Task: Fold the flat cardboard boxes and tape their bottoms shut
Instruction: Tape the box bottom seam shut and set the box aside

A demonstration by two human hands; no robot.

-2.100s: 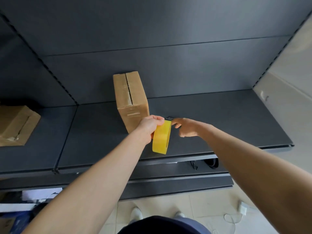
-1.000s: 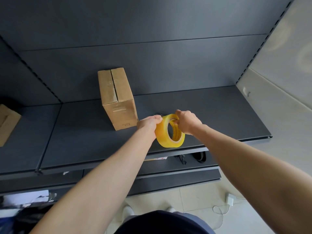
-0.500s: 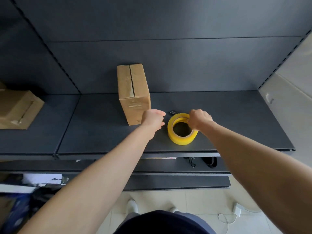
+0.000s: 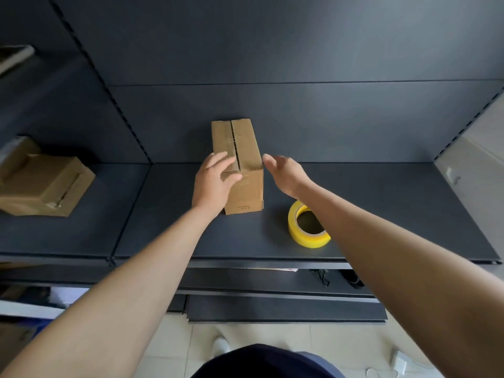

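Observation:
A folded brown cardboard box (image 4: 245, 148) stands on the dark shelf (image 4: 381, 214), its taped seam facing up. My left hand (image 4: 214, 184) lies against the box's left front corner, fingers spread over the top edge. My right hand (image 4: 286, 173) hovers open just right of the box's top right corner, not touching it as far as I can tell. A yellow roll of tape (image 4: 308, 227) lies flat on the shelf to the right of the box, partly under my right forearm.
A second taped cardboard box (image 4: 41, 184) lies tilted on the neighbouring shelf bay at the left. Lower shelves with black objects (image 4: 351, 278) sit below the front edge. A white wall (image 4: 474, 173) closes the right side. White cables lie on the tiled floor.
The tape roll went from my hands down flat onto the shelf. Both hands have let go of it and moved up and back to the box; the left now touches it.

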